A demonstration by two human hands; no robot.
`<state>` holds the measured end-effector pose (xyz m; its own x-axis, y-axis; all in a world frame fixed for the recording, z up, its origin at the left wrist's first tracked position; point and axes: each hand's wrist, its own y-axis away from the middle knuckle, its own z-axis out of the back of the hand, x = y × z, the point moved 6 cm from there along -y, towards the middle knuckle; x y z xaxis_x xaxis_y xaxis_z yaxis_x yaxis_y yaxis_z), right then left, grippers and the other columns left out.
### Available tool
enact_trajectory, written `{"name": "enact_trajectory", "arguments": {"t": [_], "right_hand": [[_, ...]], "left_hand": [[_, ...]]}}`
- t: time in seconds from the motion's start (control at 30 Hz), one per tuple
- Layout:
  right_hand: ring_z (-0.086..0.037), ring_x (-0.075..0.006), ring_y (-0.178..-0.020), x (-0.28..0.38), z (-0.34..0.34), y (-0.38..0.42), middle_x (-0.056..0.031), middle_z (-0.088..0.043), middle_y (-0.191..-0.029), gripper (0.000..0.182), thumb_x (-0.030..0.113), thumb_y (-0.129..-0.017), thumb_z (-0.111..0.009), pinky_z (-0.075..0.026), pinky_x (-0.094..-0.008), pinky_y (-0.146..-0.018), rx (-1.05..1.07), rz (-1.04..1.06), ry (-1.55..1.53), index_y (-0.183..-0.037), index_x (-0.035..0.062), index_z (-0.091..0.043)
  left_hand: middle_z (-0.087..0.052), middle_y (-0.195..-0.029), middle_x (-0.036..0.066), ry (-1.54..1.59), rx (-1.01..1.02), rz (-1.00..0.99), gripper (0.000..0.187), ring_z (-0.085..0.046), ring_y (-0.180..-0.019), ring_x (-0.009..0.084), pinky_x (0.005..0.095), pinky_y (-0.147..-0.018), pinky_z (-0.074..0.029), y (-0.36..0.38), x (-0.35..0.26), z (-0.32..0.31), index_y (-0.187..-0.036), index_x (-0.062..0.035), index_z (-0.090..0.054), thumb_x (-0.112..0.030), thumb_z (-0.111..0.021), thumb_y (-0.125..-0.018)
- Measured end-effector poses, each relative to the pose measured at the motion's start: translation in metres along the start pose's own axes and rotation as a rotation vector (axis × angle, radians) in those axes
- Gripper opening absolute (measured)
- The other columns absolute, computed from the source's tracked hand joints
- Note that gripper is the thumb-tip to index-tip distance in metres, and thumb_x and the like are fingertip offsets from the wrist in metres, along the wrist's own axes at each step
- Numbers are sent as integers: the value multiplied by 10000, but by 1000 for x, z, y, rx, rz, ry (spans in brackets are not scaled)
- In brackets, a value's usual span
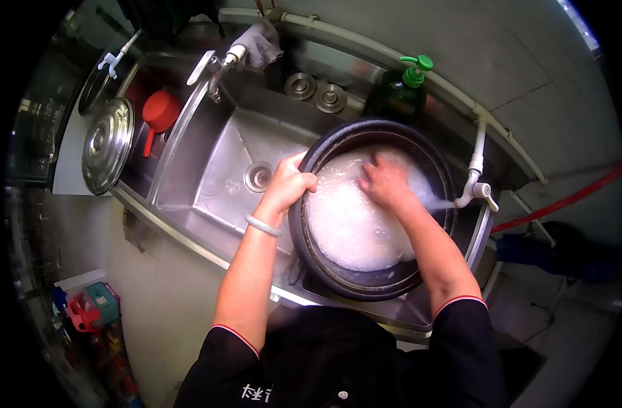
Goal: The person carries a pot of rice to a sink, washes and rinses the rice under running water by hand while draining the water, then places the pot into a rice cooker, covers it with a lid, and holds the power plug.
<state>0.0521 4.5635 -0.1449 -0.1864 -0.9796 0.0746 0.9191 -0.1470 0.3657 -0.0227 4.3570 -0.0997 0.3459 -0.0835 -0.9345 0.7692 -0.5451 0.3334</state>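
Note:
A large dark round pot (303,224) stands over the right part of the steel sink, filled with milky water and a white mass that looks like rice (345,228). My left hand (287,187) grips the pot's left rim, thumb over the edge. Inside the pot, my right hand (386,180) is in the white contents, its fingers bent and somewhat apart; the fingertips are partly hidden and blurred. From a white tap (471,194) on the right, water runs into the pot beside my right hand.
The left sink basin (219,153) has a drain and a metal faucet (216,78) with a grey cloth (260,44). A red dipper (161,112) and steel lid (108,146) are farther left. Behind the pot stand a green pump bottle (399,92) and two drain strainers (314,92).

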Motion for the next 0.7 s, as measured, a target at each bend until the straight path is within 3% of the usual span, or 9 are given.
{"name": "enact_trajectory", "arguments": {"t": [0.13, 0.2, 0.3, 0.33, 0.4, 0.47, 0.53, 0.57, 0.7], "right_hand": [[-519, -416, -1204, -27, -17, 48, -200, -493, -1341, 461, 427, -904, -556, -437, -539, -996, 57, -28, 8, -1291, 178, -588], [-543, -477, -1152, -27, -33, 78, -264, -482, -1316, 450, 371, -932, -511, -473, -496, -970, 284, -72, -28, -1315, 141, -563], [-584, -463, -1103, -12, -79, 108, -309, -472, -1302, 419, 289, -953, -459, -475, -492, -967, 392, -73, -105, -1303, 78, -552], [-595, -435, -1091, -12, -110, 116, -339, -470, -1297, 386, 200, -938, -441, -481, -480, -961, 381, -295, -327, -1253, 18, -571], [-586, -428, -1099, 39, -101, 121, -298, -573, -1206, 341, 140, -870, -494, -505, -445, -937, 552, 135, -104, -1146, -22, -613], [-581, -392, -1109, 75, -71, 118, -264, -607, -1131, 368, 26, -766, -575, -514, -442, -926, 464, 144, -246, -1130, -22, -598], [-615, -389, -1037, 103, -67, 105, -268, -611, -1109, 454, 4, -734, -611, -537, -447, -850, 359, 185, -361, -1184, -7, -549], [-654, -377, -943, 110, -69, 94, -234, -645, -1039, 353, 40, -753, -608, -552, -456, -792, 139, 235, -443, -1104, 9, -596], [-675, -365, -839, 118, -48, 41, -207, -670, -931, 289, 84, -776, -571, -560, -447, -730, -23, 349, -363, -1049, 13, -632]], "left_hand": [[-646, -834, 35, -14, -13, 18, 476, -570, -697, 118, 229, -623, -467, 5, -10, -5, -1039, 45, -650, 70, -520, -581], [-620, -758, 5, 67, -10, -4, 386, -545, -661, 95, 239, -595, -447, 4, -8, -6, -980, 26, -666, 76, -554, -614], [-619, -758, -2, 43, -7, -10, 381, -541, -668, 91, 236, -603, -445, 6, -10, -10, -975, 24, -668, 72, -557, -613], [-620, -760, -4, 29, -18, -12, 385, -540, -670, 90, 234, -605, -445, 7, -11, -10, -978, 25, -669, 72, -557, -613], [-623, -771, -7, -18, -10, -24, 403, -535, -667, 89, 234, -607, -445, 7, -10, -9, -992, 24, -673, 70, -552, -610], [-608, -762, 3, -12, -31, -22, 484, -519, -630, 91, 217, -583, -432, 10, -17, -10, -1049, 32, -658, 62, -515, -587], [-606, -758, 5, -35, -17, -20, 477, -517, -625, 91, 220, -578, -431, 10, -21, -11, -1046, 30, -658, 54, -520, -589], [-615, -773, 2, -46, -14, 5, 458, -525, -652, 92, 226, -590, -437, 10, -19, -11, -1039, 32, -663, 57, -535, -600], [-620, -783, -1, -75, -21, -14, 441, -530, -672, 91, 235, -601, -443, 8, -17, -14, -1047, 32, -665, 64, -547, -623]]}}
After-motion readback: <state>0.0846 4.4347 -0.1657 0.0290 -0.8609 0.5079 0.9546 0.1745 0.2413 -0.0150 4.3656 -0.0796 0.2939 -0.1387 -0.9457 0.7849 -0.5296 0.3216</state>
